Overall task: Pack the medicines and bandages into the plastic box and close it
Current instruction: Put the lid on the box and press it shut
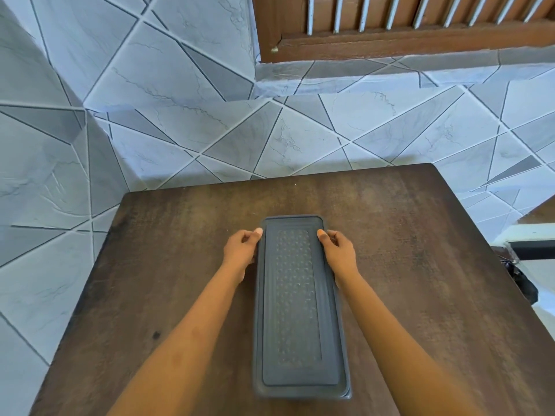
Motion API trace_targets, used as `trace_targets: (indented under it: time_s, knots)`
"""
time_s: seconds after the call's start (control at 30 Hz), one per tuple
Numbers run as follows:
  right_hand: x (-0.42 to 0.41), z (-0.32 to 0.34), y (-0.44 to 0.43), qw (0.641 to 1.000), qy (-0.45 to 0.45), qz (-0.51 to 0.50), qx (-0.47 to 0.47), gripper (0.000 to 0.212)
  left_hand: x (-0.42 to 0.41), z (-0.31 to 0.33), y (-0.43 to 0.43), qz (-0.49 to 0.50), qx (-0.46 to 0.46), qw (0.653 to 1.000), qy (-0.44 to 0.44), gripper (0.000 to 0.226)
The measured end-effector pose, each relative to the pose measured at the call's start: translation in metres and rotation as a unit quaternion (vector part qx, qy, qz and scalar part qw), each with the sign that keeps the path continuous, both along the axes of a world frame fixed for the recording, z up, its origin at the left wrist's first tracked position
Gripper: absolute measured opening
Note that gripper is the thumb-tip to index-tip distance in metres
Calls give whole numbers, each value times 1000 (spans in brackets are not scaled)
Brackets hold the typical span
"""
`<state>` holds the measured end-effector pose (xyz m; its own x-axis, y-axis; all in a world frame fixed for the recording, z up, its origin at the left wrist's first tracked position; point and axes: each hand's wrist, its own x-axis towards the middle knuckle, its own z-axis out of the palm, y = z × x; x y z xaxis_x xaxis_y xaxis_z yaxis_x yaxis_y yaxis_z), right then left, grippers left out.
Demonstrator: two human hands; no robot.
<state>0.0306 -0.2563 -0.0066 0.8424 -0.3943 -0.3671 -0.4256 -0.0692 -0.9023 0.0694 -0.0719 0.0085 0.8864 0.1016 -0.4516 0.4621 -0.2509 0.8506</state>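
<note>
Box [297,310], one, gripped by left hand [241,251], right hand [340,250].

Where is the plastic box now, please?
In the head view, the plastic box lies centred on the wooden table, far end gripped between left hand and right hand.

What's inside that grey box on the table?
Nothing inside shows: the opaque grey lid covers it completely. Only the left hand and right hand, gripping its long sides, are visible.
</note>
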Motion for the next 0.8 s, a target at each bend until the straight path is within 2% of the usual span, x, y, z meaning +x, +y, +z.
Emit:
trace_targets:
  time_s: [0.07,0.2,0.23,0.37,0.43,0.6,0.7,0.8]
  knots:
    - [-35,-3,-6,998,9,54,-1,43,-26,1,10,-46,11,999,-9,16]
    - [-95,-6,-14,991,-2,129,34,30,-90,9,16,-114,7,993,10,14]
    - [-107,-5,-14,988,-2,149,32,33,-106,9,17,-125,15,992,21,16]
    - [-144,-2,-13,970,10,242,18,69,-148,7,23,-152,13,985,78,27]
    - [-155,-1,-12,961,2,276,16,77,-164,6,25,-149,-10,984,94,27]
    - [-150,0,-14,960,-36,277,-13,74,-168,5,20,-83,-25,995,55,20]
    - [-131,7,-12,960,-49,276,-18,71,-154,7,15,-54,-24,998,29,32]
    - [-100,10,-8,962,-75,249,-82,58,-126,7,14,-39,-13,999,5,44]
